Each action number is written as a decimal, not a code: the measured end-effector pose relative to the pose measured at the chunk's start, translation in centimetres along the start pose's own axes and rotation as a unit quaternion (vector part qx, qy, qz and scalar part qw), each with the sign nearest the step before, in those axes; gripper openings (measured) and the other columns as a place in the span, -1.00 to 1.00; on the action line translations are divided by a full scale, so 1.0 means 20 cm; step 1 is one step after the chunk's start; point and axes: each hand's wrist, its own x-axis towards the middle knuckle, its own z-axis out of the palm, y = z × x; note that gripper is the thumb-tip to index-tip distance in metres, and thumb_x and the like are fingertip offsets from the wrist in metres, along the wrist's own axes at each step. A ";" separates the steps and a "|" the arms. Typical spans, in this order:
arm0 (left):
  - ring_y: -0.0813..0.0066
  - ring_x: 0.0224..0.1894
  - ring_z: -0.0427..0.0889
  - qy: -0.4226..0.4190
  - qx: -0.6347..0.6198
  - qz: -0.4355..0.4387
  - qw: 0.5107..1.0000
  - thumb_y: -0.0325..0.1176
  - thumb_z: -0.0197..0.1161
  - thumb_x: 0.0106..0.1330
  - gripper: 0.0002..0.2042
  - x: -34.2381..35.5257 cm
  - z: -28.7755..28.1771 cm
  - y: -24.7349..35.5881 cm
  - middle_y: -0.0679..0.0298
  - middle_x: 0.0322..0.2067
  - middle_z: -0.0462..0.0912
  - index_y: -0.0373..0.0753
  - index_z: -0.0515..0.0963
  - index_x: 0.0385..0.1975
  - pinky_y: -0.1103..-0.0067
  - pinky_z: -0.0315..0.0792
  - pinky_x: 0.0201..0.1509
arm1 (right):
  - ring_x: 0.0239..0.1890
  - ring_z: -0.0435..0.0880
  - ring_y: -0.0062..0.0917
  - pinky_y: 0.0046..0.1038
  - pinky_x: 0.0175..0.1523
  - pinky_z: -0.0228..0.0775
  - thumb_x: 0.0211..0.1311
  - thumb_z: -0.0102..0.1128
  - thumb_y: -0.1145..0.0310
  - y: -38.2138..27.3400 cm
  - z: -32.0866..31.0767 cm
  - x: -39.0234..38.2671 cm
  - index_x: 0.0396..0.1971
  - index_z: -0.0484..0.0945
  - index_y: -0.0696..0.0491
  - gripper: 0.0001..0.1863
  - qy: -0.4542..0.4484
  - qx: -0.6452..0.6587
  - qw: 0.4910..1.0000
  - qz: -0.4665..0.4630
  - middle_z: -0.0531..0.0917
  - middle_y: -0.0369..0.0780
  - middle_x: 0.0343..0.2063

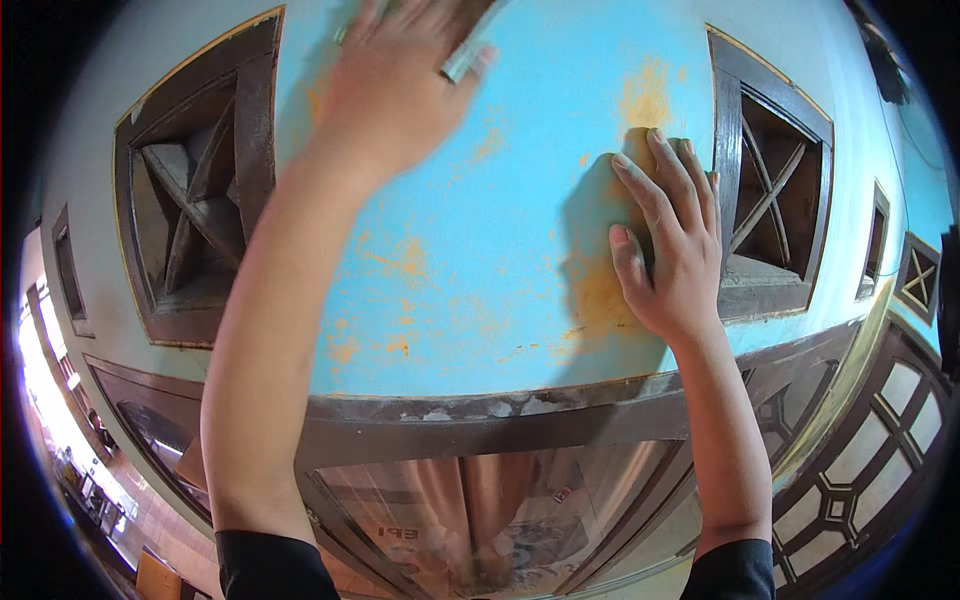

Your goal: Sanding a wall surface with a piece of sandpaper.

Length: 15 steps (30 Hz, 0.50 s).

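Note:
High on the light blue wall, my left hand is blurred by motion and presses a folded piece of sandpaper against the paint. Its pale greenish edge shows by my thumb, with a dark brown face above; the rest is hidden under my hand. My right hand rests on the wall further right and lower, fingers spread, holding nothing. Orange worn patches break the blue paint between my arms. Another orange patch lies just above my right fingertips.
Dark wooden vents with crossed slats flank the wall, a left vent and a right vent. Below runs a brown wooden frame with chipped edges over a glass window. A panelled door stands at lower right.

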 end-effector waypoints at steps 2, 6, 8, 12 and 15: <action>0.26 0.49 0.10 0.147 -0.013 0.143 0.979 0.01 -0.05 0.50 -0.49 -0.11 0.16 0.07 0.39 0.46 0.16 0.05 0.28 0.39 0.22 -0.15 0.59 | 0.46 0.17 -0.12 0.13 0.48 -0.10 0.12 0.22 0.24 0.02 -0.01 -0.01 0.27 0.46 -0.30 -0.38 0.001 -0.003 1.000 0.000 0.32 -0.24 0.38; 0.32 0.49 0.11 0.122 -0.050 0.199 0.971 0.00 -0.01 0.47 -0.52 -0.20 0.16 0.07 0.39 0.45 0.19 0.01 0.37 0.33 0.22 -0.15 0.59 | 0.46 0.17 -0.12 0.12 0.48 -0.10 0.13 0.22 0.23 0.03 -0.01 -0.02 0.27 0.46 -0.30 -0.39 -0.009 -0.007 1.000 0.006 0.32 -0.24 0.38; 0.39 0.49 0.11 0.154 -0.070 0.198 0.966 -0.04 0.02 0.45 -0.55 -0.18 0.15 -0.08 0.40 0.43 0.22 -0.05 0.46 0.26 0.22 -0.15 0.59 | 0.46 0.17 -0.13 0.12 0.48 -0.10 0.13 0.21 0.22 0.01 0.00 -0.01 0.26 0.46 -0.30 -0.40 -0.002 -0.007 1.000 0.001 0.32 -0.24 0.38; 0.20 0.52 0.02 0.069 -0.027 0.017 0.997 -0.02 -0.04 0.49 -0.41 -0.06 -0.05 -0.09 0.19 0.47 0.10 -0.09 0.13 0.45 0.22 -0.17 0.59 | 0.46 0.18 -0.14 0.10 0.48 -0.09 0.15 0.21 0.21 -0.01 0.00 0.00 0.26 0.46 -0.31 -0.41 0.006 -0.002 1.000 0.003 0.33 -0.25 0.38; 0.20 0.52 0.01 0.085 0.003 -0.019 0.996 -0.01 -0.05 0.48 -0.40 -0.11 0.13 -0.05 0.17 0.48 0.08 -0.14 0.13 0.45 0.22 -0.17 0.59 | 0.45 0.18 -0.14 0.10 0.48 -0.07 0.15 0.21 0.21 -0.02 0.01 0.00 0.26 0.46 -0.31 -0.41 0.006 -0.002 1.000 -0.001 0.33 -0.26 0.38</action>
